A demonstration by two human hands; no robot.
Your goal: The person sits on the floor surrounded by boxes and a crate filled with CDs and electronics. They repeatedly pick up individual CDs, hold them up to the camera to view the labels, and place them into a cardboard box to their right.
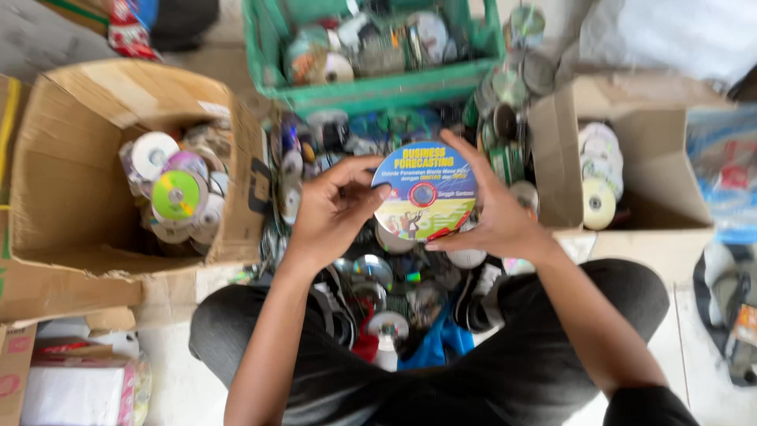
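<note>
Two hands hold up one round disc over a heap of discs.

The disc is blue on top and yellow below, with a red ring around its middle hole and small pictures near the bottom. The left hand pinches its left edge, and the right hand grips its right edge with fingers spread. Under it lies a pile of discs on the floor. A cardboard box of discs sits left, another box right, and a green crate behind.

Disc — round, printed blue above and yellow below, red ring at centre — face up, held above a heap of loose discs.
</note>
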